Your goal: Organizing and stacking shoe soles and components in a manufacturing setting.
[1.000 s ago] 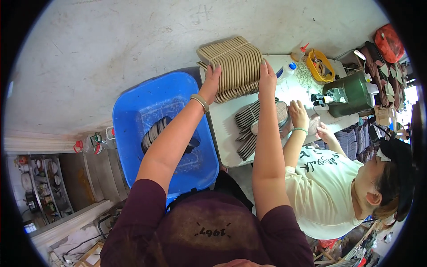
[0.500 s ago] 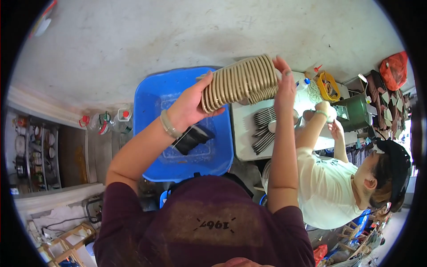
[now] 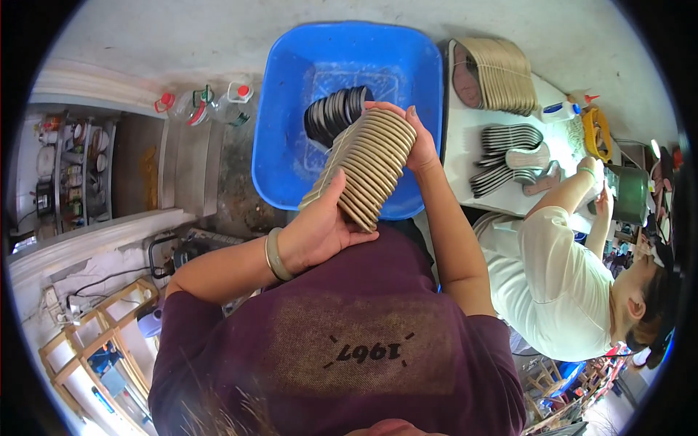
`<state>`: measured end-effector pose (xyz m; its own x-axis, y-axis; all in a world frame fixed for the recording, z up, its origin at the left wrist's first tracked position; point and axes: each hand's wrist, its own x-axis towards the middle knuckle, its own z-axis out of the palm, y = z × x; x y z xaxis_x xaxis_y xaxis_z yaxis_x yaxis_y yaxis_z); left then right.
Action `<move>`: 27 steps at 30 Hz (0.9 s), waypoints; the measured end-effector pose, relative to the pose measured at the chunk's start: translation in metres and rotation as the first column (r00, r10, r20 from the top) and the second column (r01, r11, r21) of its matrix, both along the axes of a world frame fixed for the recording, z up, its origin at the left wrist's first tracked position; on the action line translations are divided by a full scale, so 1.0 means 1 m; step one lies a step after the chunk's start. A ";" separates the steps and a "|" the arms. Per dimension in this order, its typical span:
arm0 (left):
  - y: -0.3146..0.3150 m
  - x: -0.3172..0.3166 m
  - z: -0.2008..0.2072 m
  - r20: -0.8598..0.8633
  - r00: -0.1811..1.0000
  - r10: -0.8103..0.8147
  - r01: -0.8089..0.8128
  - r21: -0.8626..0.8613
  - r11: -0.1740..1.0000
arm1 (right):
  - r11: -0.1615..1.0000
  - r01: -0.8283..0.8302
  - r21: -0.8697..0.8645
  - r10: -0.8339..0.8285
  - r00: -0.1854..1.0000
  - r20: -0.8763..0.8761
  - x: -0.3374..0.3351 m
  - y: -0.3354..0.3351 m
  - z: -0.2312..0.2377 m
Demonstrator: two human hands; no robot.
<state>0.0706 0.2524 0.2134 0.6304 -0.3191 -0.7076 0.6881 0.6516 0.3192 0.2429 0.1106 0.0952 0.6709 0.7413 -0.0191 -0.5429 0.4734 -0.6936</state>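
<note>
The left hand (image 3: 316, 232) holds the near end of a long bundle of thin, tan, curved flat pieces (image 3: 371, 171), with its thumb on one side and its fingers tucked under. The right hand (image 3: 422, 142) is curled around the far end. So both hands are full, and the bundle is up in front of the purple cloth shirt (image 3: 240, 349), leaning on a slant. A thin pale string seems to run along its left side, but I cannot tell how tight it is.

If the string is loose and one hand lets go, the pieces could slide apart like a pack of cards. If the hands squeeze too hard from the ends, the middle could pop out.

Past the bundle is a big blue plastic tub (image 3: 267, 138). In it lies a bundle of black and grey curved pieces (image 3: 333, 120). The tan bundle could bump that one and push it crooked if it comes down too far over.

To the right, a second tan bundle (image 3: 502, 76) stands on a white flat table (image 3: 459, 138), near the tub. A swinging right elbow could knock the person in the pale shirt (image 3: 552, 283), who sits close by.
</note>
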 end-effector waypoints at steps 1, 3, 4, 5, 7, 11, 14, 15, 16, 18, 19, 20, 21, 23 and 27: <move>0.000 -0.005 -0.003 -0.020 1.000 0.003 -0.003 0.000 1.000 | 0.999 0.036 -0.024 -0.035 0.999 0.020 -0.005 0.002 -0.009; 0.001 -0.008 -0.004 -0.016 0.999 0.038 -0.038 0.016 0.999 | 0.999 0.047 -0.015 -0.047 0.999 -0.018 -0.009 0.004 -0.015; 0.001 -0.009 -0.004 -0.025 0.999 0.035 -0.034 0.016 0.999 | 0.999 0.050 -0.015 -0.051 0.998 -0.027 -0.010 0.004 -0.017; 0.001 -0.011 -0.004 -0.024 0.999 0.024 -0.023 0.017 1.000 | 1.000 0.017 -0.023 -0.018 1.000 -0.019 -0.011 0.003 -0.016; 0.002 -0.014 -0.003 -0.025 1.000 0.008 -0.008 0.019 1.000 | 0.999 -0.011 -0.030 0.011 1.000 -0.012 -0.013 0.002 -0.014; 0.001 -0.013 0.004 -0.011 0.999 -0.042 0.042 -0.012 0.999 | 0.999 0.005 -0.042 -0.005 1.000 -0.002 -0.017 -0.002 -0.016; 0.003 -0.008 0.021 0.015 0.994 -0.104 0.104 -0.018 0.994 | 0.996 -0.037 0.077 0.046 0.993 -0.113 -0.014 -0.009 -0.013; 0.005 -0.007 0.027 0.030 0.989 -0.144 0.145 -0.027 0.989 | 0.996 -0.034 0.078 0.043 0.993 -0.114 -0.015 -0.009 -0.009; 0.008 -0.007 0.031 0.042 0.984 -0.170 0.173 -0.077 0.982 | 0.993 -0.025 0.113 0.038 0.993 -0.113 -0.016 -0.009 -0.005; 0.013 -0.009 0.039 0.054 0.976 -0.211 0.215 -0.080 0.973 | 0.989 -0.007 0.146 0.025 0.992 -0.120 -0.019 -0.011 0.005; 0.016 -0.011 0.043 0.064 0.967 -0.247 0.252 -0.084 0.964 | 0.989 -0.002 0.146 0.019 0.993 -0.116 -0.021 -0.014 0.006; 0.019 -0.014 0.046 0.066 0.965 -0.252 0.257 -0.083 0.963 | 0.991 0.001 0.131 0.011 0.996 -0.094 -0.025 -0.015 0.005; 0.022 -0.017 0.050 0.057 0.945 -0.321 0.323 -0.024 0.946 | 0.993 0.005 0.115 0.003 0.997 -0.072 -0.030 -0.018 0.004; 0.037 -0.020 0.053 0.051 0.918 -0.393 0.392 0.038 0.919 | 0.996 0.030 0.084 -0.029 0.999 -0.016 -0.038 -0.023 0.000; 0.094 0.013 0.046 0.002 0.573 -0.820 0.681 0.555 0.478 | 0.987 0.040 0.154 -0.044 0.999 0.026 -0.044 -0.028 0.001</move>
